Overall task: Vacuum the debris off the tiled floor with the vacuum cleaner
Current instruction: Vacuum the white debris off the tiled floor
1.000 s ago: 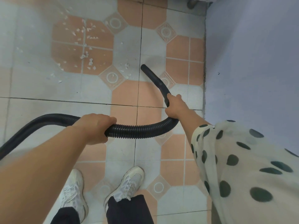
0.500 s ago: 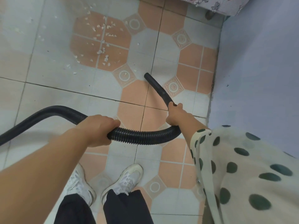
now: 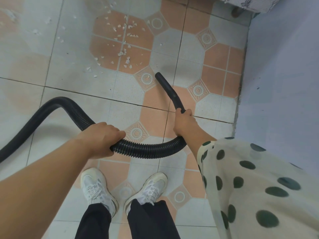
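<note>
We are gripping the black ribbed hose (image 3: 148, 150) in our left hand (image 3: 101, 138) and its smooth nozzle (image 3: 168, 90) in our right hand (image 3: 184, 123), tip pointing forward-left toward debris (image 3: 124, 40).

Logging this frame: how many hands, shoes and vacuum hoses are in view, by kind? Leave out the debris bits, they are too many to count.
Hands: 2, left hand and right hand
Shoes: 2, left shoe and right shoe
Vacuum hose: 1
Total: 5
</note>
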`<action>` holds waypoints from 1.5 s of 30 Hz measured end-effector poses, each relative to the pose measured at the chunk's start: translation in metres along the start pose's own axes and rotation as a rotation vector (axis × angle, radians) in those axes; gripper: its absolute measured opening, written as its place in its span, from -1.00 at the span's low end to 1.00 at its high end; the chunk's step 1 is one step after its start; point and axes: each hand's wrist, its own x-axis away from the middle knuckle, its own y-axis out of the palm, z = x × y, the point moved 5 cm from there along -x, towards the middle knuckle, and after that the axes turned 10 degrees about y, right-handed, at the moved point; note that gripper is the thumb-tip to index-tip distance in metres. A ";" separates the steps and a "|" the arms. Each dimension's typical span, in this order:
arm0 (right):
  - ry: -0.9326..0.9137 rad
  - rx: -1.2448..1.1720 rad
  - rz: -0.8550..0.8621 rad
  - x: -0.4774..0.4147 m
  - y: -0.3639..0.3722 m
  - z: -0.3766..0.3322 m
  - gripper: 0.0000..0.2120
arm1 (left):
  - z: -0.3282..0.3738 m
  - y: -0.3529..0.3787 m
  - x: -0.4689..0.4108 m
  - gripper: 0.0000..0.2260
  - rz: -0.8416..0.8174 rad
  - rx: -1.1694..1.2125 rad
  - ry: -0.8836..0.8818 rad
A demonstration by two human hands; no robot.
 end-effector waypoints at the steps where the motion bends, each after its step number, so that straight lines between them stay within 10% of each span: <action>1: 0.001 0.000 0.003 0.001 0.000 -0.006 -0.26 | -0.005 0.002 0.003 -0.87 0.004 -0.002 0.000; 19: -0.297 0.193 -0.004 0.049 -0.027 -0.118 -0.33 | -0.056 0.009 0.076 -0.84 -0.042 0.072 0.017; 45: -0.197 0.189 0.050 0.037 -0.066 -0.219 -0.38 | -0.156 -0.004 0.120 -0.86 0.003 0.038 -0.055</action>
